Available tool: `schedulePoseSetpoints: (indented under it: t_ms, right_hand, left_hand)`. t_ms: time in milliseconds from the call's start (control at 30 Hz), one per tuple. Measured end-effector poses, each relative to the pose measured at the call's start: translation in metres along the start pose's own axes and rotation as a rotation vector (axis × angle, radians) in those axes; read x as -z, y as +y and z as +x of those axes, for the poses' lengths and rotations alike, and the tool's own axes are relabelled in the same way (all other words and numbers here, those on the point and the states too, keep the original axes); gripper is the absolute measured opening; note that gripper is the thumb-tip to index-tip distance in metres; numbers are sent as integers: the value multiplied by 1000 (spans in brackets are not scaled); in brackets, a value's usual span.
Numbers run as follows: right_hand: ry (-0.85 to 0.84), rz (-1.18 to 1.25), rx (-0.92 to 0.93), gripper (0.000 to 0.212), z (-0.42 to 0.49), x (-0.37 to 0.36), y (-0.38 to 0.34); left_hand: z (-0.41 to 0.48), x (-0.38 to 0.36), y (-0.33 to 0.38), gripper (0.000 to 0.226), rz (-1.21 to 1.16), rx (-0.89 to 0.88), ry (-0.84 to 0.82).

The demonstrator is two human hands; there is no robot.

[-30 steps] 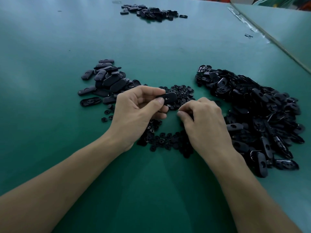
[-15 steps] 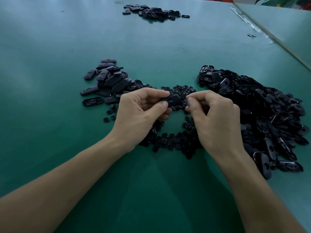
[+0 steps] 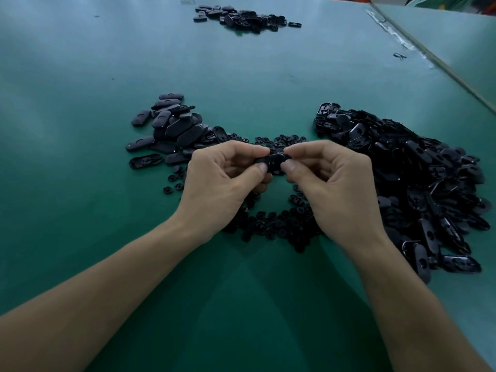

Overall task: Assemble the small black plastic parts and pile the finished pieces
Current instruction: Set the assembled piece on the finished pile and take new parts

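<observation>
Both hands meet above the green table, pinching one oblong black plastic piece (image 3: 273, 160) between them. My left hand (image 3: 222, 181) grips its left end with thumb and forefinger; my right hand (image 3: 332, 183) pinches its right end. Whether a small round part sits under my right fingertips is hidden. Below and behind the hands lies a scatter of small round black parts (image 3: 279, 226). A pile of oblong pieces, smooth side up, (image 3: 174, 127) lies to the left. A large heap of hollow oblong shells (image 3: 418, 178) lies to the right.
Another small pile of black pieces (image 3: 241, 18) lies far back on the green table (image 3: 80, 103). A single loose part (image 3: 400, 56) sits near the seam with a second green surface (image 3: 456, 44) at the back right.
My right hand rose from the round parts and came left to meet my left hand; its fingers now pinch the right end of the oblong piece that my left hand held throughout.
</observation>
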State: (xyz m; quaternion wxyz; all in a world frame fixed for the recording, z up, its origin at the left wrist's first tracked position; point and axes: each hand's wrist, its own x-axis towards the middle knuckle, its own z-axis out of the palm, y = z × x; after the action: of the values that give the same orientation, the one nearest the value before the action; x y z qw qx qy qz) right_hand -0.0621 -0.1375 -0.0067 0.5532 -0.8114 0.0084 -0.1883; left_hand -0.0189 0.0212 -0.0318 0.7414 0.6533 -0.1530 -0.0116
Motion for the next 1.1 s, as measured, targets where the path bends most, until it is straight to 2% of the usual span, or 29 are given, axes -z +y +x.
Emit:
schedulePoseSetpoints:
  t_ms: [367,967,1100]
  right_hand:
    - [-45,275,-168,16,1,2,-3]
    - [-44,281,-172,6,-1,3,-7]
    - [-15,295,-191,9,0,2,-6]
  left_hand:
    - [0,0,3,20,-4,-15,-14]
    - [-2,0,4,21,26,-22,-22]
    - [-2,0,4,23,19,-25,-31]
